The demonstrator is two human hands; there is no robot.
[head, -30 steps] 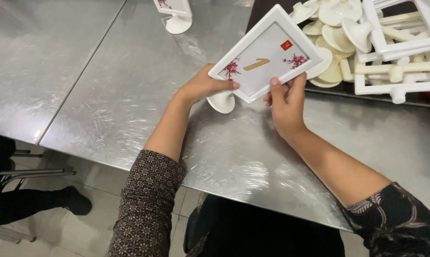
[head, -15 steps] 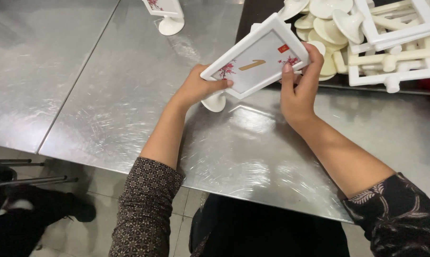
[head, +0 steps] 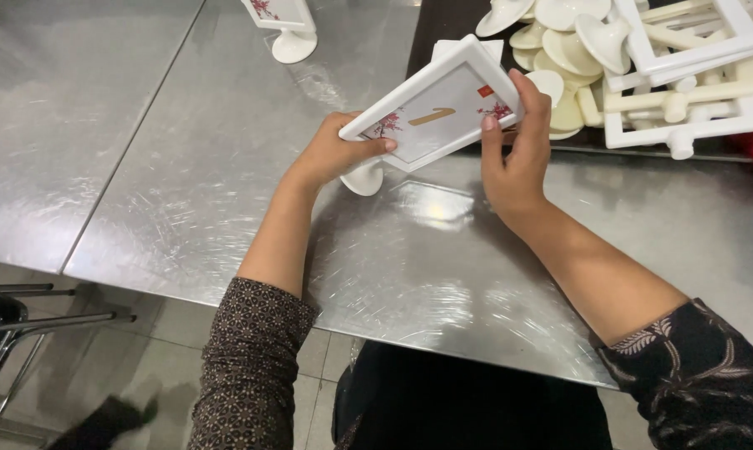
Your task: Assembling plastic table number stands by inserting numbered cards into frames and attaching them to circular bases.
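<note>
White frame (head: 433, 112) tilted, long axis running near-left to far-right; left hand (head: 335, 150) pinches near-left corner, right hand (head: 514, 150) clamps far-right edge.

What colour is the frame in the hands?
White frame, with small red flowers on its card; head view shows it.

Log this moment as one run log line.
left hand: holds white frame | right hand: holds frame | round base: attached under frame | surface: steel table

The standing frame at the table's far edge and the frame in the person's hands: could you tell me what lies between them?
In the head view, only bare steel tabletop lies between the standing frame and the held frame.
</note>
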